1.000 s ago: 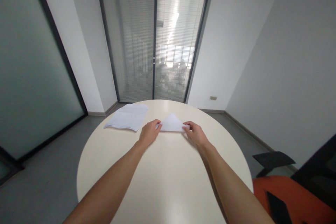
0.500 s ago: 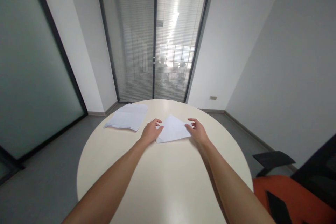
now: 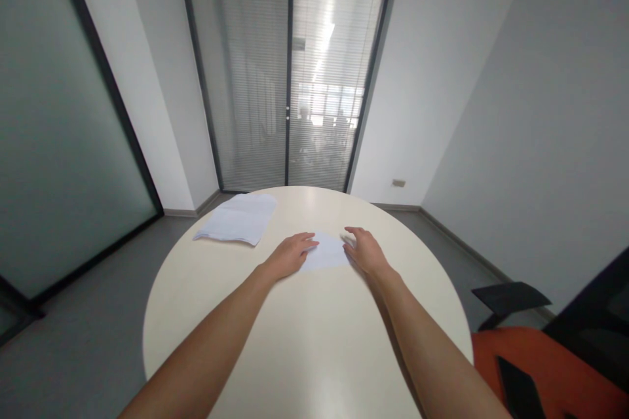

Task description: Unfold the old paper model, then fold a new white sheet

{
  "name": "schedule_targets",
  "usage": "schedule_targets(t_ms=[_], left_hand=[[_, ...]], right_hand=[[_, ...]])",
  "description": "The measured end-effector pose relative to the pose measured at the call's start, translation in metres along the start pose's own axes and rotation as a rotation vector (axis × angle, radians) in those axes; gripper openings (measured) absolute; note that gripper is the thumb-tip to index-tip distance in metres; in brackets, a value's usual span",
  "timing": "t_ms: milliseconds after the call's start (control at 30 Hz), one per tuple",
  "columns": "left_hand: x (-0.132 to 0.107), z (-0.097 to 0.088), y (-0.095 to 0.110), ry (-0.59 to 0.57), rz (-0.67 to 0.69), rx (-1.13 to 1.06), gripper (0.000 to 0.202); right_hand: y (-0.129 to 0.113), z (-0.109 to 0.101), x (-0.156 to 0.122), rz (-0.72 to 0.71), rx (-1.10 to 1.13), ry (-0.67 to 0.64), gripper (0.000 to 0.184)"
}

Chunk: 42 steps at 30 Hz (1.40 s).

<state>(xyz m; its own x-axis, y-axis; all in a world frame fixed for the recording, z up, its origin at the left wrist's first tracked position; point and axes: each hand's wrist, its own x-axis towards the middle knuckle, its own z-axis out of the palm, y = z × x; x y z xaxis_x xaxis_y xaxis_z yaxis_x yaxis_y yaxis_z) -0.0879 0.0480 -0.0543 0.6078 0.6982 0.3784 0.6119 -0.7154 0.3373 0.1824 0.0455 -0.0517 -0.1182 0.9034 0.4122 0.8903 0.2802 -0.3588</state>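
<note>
A small folded sheet of white paper (image 3: pixel 326 253) lies on the round cream table between my hands, its outer parts partly covered by them. My left hand (image 3: pixel 289 255) rests at the paper's left side, fingers stretched over it and slightly apart. At the right edge is my right hand (image 3: pixel 364 250), its thumb and index finger apart and curved toward the sheet. A pale bit of paper shows between those fingers; whether they touch it I cannot tell.
A larger stack of white paper (image 3: pixel 239 218) lies at the table's (image 3: pixel 295 353) far left edge. To the right stands an orange chair (image 3: pixel 531 360) with black armrests. Glass doors with blinds (image 3: pixel 324 78) are behind the table.
The paper's pointed top has gone down, leaving a smaller, flatter shape. My left hand has moved right onto it with fingers straighter; my right hand has shifted slightly left.
</note>
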Motion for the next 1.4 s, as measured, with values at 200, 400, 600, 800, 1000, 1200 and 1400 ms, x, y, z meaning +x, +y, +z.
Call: schedule_targets(t_ms=[200, 400, 600, 800, 1000, 1200, 1400], left_hand=[[0.002, -0.003, 0.009, -0.053, 0.027, -0.040, 0.044], [0.003, -0.007, 0.012, -0.018, 0.035, 0.011, 0.036], [0.001, -0.008, 0.015, -0.038, 0.061, 0.069, 0.033], [-0.001, -0.010, 0.015, -0.072, 0.100, 0.010, 0.034], [0.001, -0.009, 0.012, -0.095, 0.121, 0.078, 0.042], [0.001, -0.007, 0.009, -0.075, 0.107, 0.222, 0.038], [-0.001, -0.009, 0.012, -0.055, 0.064, 0.288, 0.032]], right_hand=[[-0.039, 0.003, -0.005, -0.291, 0.149, -0.188, 0.043], [-0.042, 0.012, -0.012, -0.284, 0.121, -0.372, 0.052], [-0.019, 0.004, -0.008, -0.080, -0.021, -0.372, 0.049], [-0.018, -0.001, -0.008, -0.051, -0.086, -0.297, 0.041], [-0.033, 0.002, -0.006, -0.291, 0.022, -0.297, 0.040], [-0.033, 0.003, -0.009, -0.190, -0.016, -0.393, 0.053], [-0.016, 0.001, -0.005, -0.159, -0.070, -0.266, 0.041]])
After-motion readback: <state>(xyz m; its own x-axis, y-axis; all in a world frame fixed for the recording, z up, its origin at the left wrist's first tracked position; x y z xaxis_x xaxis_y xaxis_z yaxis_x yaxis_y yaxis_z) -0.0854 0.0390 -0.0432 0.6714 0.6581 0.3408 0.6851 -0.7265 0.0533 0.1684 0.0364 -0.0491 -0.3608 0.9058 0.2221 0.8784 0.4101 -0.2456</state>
